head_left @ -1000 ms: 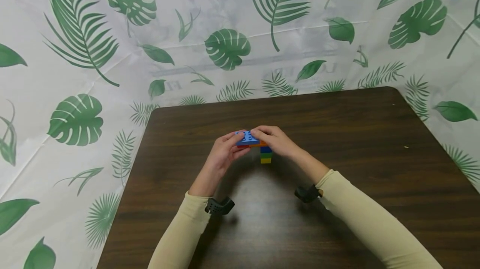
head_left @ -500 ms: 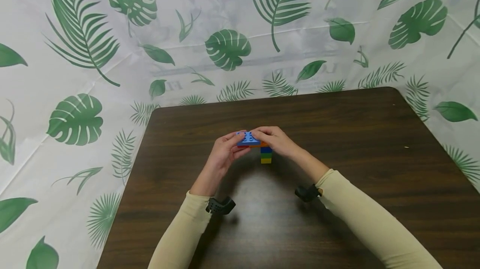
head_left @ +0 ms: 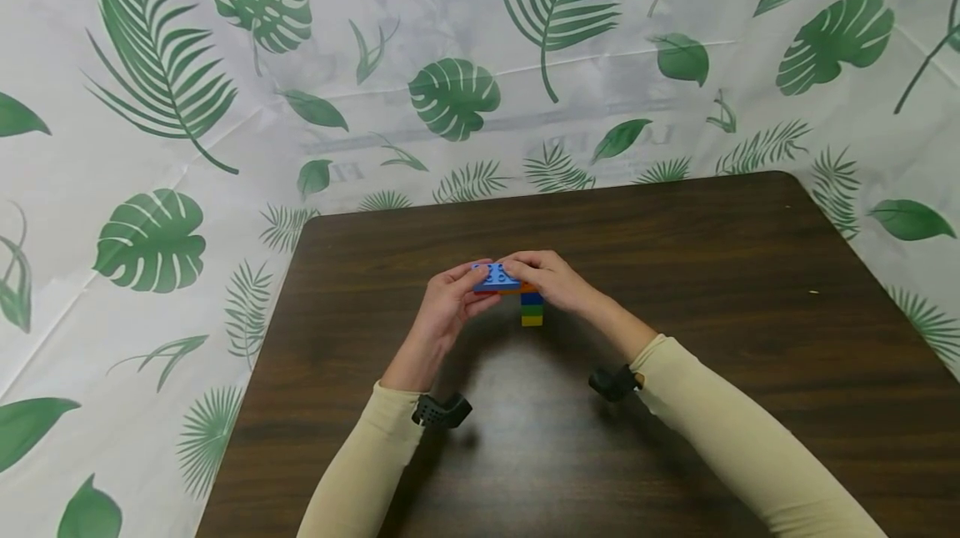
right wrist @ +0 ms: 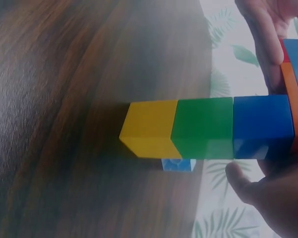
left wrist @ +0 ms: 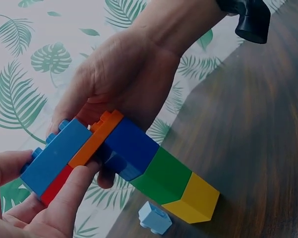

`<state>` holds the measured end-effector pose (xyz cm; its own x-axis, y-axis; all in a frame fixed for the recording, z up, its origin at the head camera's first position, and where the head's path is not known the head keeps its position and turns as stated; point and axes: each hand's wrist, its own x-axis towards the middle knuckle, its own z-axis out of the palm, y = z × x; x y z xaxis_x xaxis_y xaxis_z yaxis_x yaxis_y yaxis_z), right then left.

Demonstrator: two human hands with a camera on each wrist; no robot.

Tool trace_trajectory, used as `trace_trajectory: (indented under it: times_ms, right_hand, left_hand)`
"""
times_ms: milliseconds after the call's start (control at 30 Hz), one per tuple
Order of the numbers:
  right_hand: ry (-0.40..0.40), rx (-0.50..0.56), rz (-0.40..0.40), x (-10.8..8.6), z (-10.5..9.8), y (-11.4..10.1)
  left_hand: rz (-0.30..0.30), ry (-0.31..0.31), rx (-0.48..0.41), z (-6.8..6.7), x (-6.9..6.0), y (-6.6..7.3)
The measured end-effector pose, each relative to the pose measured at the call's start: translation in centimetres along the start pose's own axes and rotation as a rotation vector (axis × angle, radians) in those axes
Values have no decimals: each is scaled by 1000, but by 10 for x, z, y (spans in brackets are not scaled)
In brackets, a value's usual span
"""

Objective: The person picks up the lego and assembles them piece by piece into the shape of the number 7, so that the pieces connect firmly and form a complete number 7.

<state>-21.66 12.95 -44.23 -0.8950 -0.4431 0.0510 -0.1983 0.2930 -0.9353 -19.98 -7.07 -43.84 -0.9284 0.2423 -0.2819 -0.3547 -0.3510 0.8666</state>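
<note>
A tower of toy building bricks stands on the table, with a yellow brick (right wrist: pixel 149 129) lowest, then a green brick (right wrist: pixel 203 126) and a dark blue brick (right wrist: pixel 263 124). An orange brick (left wrist: pixel 100 138) tops it and juts to the left. A blue brick (head_left: pixel 497 276) lies across the orange brick and a red brick (left wrist: pixel 56 187) beside it. My left hand (head_left: pixel 444 301) pinches the blue and red bricks, thumb above and fingers beneath. My right hand (head_left: pixel 553 279) grips the tower's top, its thumb on the blue brick; its other fingers are partly hidden.
A small light blue brick (left wrist: pixel 154 218) lies on the dark wooden table (head_left: pixel 675 271) behind the tower. A leaf-patterned white sheet (head_left: pixel 360 46) hangs around the table's far and side edges. Both wrists wear black cameras.
Both hands keep nearly the same place and hold on the bricks. The head view has shifted only very slightly.
</note>
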Motion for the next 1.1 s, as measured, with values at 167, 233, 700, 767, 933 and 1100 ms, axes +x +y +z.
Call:
trace_trajectory:
  times_ms: [167, 233, 700, 767, 933, 1100]
  right_hand:
    - [-20, -6, 28, 0, -1, 2]
    - [-20, -14, 49, -1, -3, 2]
    - [85, -343, 15, 1, -20, 64]
    - [39, -465, -2, 0, -18, 71]
    - [-41, -697, -9, -1, -14, 78]
    - [-49, -792, 13, 0, -11, 79]
  left_hand:
    - [-2, 8, 24, -1, 0, -1]
    - [-6, 5, 36, -1, -1, -1]
    - [-39, -74, 66, -3, -3, -1]
    - [-33, -87, 79, -3, -3, -2]
    - [5, -134, 135, -5, -1, -5]
    - [31, -159, 151, -6, -1, -6]
